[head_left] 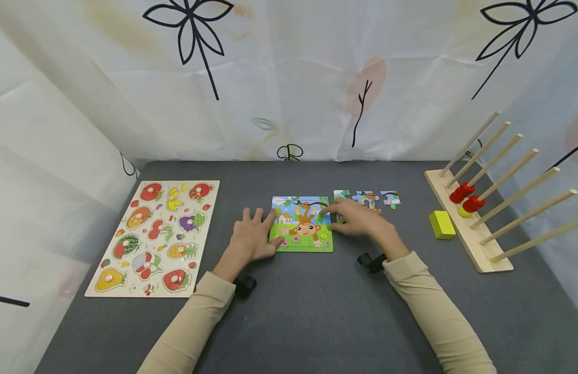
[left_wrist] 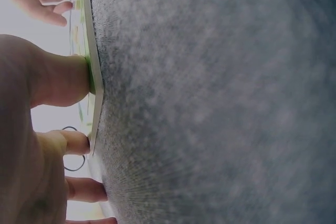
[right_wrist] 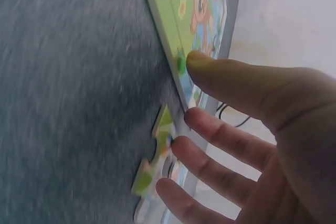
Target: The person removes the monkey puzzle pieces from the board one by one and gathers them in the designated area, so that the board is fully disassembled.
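A small jigsaw board (head_left: 304,241) with a monkey picture lies flat on the dark table. My left hand (head_left: 253,236) is at its left side, the thumb resting on the lower left corner and the index finger at the left edge; the other fingers spread over the table. At the right side my right hand (head_left: 361,218) reaches over, its thumb (right_wrist: 210,69) at the board's edge and its index finger at the upper right part. Loose jigsaw pieces (head_left: 390,199) lie just beyond the right hand, which partly hides them. Neither hand grips anything.
To the left lies a fruit peg puzzle (head_left: 164,210). At the right stands a wooden base with several upright pegs (head_left: 485,244), carrying red beads (head_left: 461,192) and a yellow one. A yellow block (head_left: 441,225) sits beside it. A patterned white curtain (head_left: 289,93) hangs behind the table.
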`<action>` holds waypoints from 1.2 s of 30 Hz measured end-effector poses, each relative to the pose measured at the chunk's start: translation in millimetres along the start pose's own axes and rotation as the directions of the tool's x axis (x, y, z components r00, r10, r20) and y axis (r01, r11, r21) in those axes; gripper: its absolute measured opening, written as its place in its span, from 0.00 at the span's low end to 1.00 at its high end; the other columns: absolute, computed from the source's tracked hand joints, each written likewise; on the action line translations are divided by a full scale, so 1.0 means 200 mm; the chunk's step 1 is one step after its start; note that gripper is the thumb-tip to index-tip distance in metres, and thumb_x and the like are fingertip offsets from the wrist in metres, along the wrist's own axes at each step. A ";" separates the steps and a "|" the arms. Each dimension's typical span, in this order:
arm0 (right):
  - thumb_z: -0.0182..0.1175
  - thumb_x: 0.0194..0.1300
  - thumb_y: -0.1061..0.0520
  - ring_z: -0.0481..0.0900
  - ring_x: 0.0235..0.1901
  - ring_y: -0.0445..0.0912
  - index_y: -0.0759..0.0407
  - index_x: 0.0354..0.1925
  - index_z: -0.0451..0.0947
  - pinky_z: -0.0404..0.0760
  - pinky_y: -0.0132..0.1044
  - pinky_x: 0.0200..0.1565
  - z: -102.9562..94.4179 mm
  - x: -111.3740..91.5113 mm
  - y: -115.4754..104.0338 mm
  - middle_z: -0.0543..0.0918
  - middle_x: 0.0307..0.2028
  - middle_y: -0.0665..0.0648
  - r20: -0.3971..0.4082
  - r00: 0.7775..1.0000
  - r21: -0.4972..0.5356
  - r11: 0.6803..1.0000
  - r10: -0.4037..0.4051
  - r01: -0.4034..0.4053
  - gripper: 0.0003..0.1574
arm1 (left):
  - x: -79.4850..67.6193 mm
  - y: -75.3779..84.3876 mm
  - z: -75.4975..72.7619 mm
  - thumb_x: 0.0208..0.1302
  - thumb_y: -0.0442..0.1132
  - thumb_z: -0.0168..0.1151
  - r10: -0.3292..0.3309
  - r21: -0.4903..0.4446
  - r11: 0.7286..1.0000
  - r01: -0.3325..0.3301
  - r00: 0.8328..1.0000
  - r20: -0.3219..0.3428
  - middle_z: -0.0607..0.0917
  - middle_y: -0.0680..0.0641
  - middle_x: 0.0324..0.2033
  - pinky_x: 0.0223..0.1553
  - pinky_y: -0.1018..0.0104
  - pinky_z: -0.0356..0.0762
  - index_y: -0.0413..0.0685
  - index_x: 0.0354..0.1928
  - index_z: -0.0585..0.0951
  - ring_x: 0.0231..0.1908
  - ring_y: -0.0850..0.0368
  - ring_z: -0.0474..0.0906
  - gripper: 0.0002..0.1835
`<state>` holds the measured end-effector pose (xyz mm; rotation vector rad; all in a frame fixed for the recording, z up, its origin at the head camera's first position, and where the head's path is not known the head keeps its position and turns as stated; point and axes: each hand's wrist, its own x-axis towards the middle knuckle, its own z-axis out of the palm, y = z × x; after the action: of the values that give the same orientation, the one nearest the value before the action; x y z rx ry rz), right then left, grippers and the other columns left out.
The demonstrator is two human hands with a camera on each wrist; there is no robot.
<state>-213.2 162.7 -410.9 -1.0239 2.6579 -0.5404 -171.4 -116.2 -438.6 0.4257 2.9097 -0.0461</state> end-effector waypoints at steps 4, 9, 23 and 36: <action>0.66 0.69 0.57 0.78 0.46 0.55 0.59 0.60 0.82 0.77 0.52 0.51 0.01 0.02 -0.04 0.82 0.51 0.64 -0.019 1.000 -0.003 1.000 0.018 -0.018 0.22 | 0.01 0.00 0.00 0.69 0.67 0.52 0.005 0.013 1.000 -0.005 1.000 0.011 0.71 0.38 0.67 0.43 0.46 0.82 0.55 0.79 0.60 0.62 0.35 0.66 0.43; 0.66 0.70 0.52 0.76 0.49 0.57 0.54 0.59 0.84 0.75 0.55 0.54 0.03 0.05 -0.09 0.81 0.52 0.63 -0.025 0.999 -0.009 0.999 0.035 -0.035 0.21 | 0.01 -0.01 -0.01 0.69 0.68 0.51 0.007 0.016 1.000 -0.007 1.000 0.021 0.70 0.39 0.69 0.42 0.46 0.82 0.55 0.79 0.60 0.63 0.35 0.66 0.43; 0.69 0.67 0.44 0.69 0.46 0.50 0.48 0.64 0.81 0.73 0.44 0.44 0.08 0.09 -0.16 0.79 0.54 0.58 0.060 0.991 -0.039 0.992 0.120 -0.118 0.29 | 0.00 0.00 -0.01 0.69 0.67 0.52 0.003 -0.013 1.000 -0.003 1.000 0.012 0.70 0.37 0.68 0.43 0.44 0.82 0.56 0.79 0.60 0.64 0.33 0.65 0.42; 0.70 0.66 0.48 0.69 0.49 0.53 0.48 0.58 0.81 0.74 0.50 0.50 0.08 0.09 -0.17 0.77 0.55 0.59 0.024 0.990 -0.020 0.990 0.137 -0.136 0.23 | 0.00 -0.01 -0.02 0.69 0.67 0.52 0.003 -0.025 1.000 -0.003 1.000 0.006 0.70 0.37 0.69 0.43 0.44 0.82 0.55 0.79 0.61 0.63 0.34 0.66 0.42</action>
<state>-200.0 123.1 -411.6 -0.8397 2.6898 -0.4722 -171.4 -117.6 -435.5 0.4247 2.9009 -0.0099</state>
